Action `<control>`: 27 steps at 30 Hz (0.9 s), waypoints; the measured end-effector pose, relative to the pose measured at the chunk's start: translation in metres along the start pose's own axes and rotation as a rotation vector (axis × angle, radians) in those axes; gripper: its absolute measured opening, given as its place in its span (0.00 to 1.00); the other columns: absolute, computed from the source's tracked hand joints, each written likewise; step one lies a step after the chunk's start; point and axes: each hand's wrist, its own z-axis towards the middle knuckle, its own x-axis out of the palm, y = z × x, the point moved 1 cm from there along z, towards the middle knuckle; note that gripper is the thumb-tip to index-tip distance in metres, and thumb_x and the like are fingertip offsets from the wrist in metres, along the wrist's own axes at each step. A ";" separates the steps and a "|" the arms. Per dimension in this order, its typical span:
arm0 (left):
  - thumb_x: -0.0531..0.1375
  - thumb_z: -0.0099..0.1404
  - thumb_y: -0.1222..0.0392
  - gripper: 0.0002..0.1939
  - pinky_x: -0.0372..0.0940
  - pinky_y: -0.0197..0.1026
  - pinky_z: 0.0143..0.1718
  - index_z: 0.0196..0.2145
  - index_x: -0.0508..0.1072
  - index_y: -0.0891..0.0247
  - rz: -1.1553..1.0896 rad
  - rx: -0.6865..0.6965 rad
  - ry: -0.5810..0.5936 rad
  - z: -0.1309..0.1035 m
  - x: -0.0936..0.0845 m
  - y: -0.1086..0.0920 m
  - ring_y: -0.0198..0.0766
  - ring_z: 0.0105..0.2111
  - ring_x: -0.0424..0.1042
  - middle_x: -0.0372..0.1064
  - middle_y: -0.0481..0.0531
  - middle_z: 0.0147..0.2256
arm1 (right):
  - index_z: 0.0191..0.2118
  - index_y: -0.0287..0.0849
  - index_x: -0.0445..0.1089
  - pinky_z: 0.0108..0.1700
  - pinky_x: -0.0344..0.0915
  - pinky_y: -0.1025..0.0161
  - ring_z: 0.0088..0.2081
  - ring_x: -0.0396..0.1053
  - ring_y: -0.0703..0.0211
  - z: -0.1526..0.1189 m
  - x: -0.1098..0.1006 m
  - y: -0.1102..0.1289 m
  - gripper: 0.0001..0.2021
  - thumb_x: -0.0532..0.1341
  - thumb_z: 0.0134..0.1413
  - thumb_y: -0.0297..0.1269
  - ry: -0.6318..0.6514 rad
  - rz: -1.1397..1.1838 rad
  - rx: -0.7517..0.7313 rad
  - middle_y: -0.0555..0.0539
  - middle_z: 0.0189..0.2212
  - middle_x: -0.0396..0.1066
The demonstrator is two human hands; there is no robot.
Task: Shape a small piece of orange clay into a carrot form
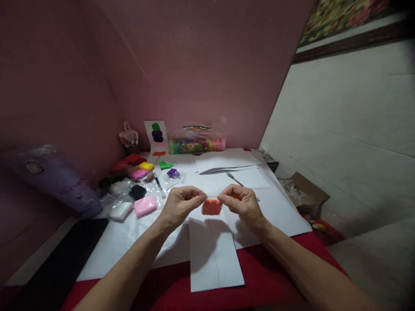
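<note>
The left hand point(181, 205) and right hand point(242, 204) face each other, each with thumb and forefinger closed in a pinch on the upper edge of a clear bag of orange modelling clay point(212, 207). The bag is between the two hands, the clay just below the fingertips and over the far end of a white paper strip point(215, 263) (a lengthwise crease runs down it). Beyond the right hand, a metal fork point(235, 179) lies on white paper sheets point(285, 211). To the left of the left hand are a pink clay packet point(145, 207), a white clay packet point(121, 211) and a black clay piece point(137, 192); purple clay point(173, 173) lies farther back. A red cloth point(269, 272) shows along the near edge.
</note>
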 end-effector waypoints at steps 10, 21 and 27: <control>0.69 0.47 0.56 0.11 0.43 0.31 0.16 0.22 0.76 0.67 -0.046 -0.012 -0.111 0.002 -0.002 0.004 0.22 0.15 0.48 0.61 0.44 0.15 | 0.24 0.40 0.69 0.20 0.45 0.67 0.17 0.45 0.71 0.003 -0.001 -0.003 0.12 0.65 0.47 0.44 0.003 0.008 0.007 0.58 0.14 0.51; 0.69 0.43 0.57 0.14 0.35 0.29 0.12 0.26 0.73 0.69 -0.211 0.112 -0.594 0.020 -0.058 -0.008 0.21 0.12 0.42 0.48 0.37 0.12 | 0.38 0.40 0.66 0.20 0.53 0.70 0.22 0.51 0.70 0.005 0.005 -0.014 0.12 0.60 0.53 0.43 -0.008 0.232 0.146 0.54 0.26 0.58; 0.67 0.41 0.57 0.14 0.34 0.30 0.12 0.23 0.69 0.67 -0.199 0.086 -0.755 0.024 -0.091 -0.003 0.22 0.11 0.41 0.46 0.35 0.11 | 0.34 0.40 0.68 0.18 0.51 0.69 0.19 0.54 0.70 0.007 0.004 -0.018 0.11 0.63 0.50 0.43 -0.006 0.155 0.108 0.53 0.23 0.62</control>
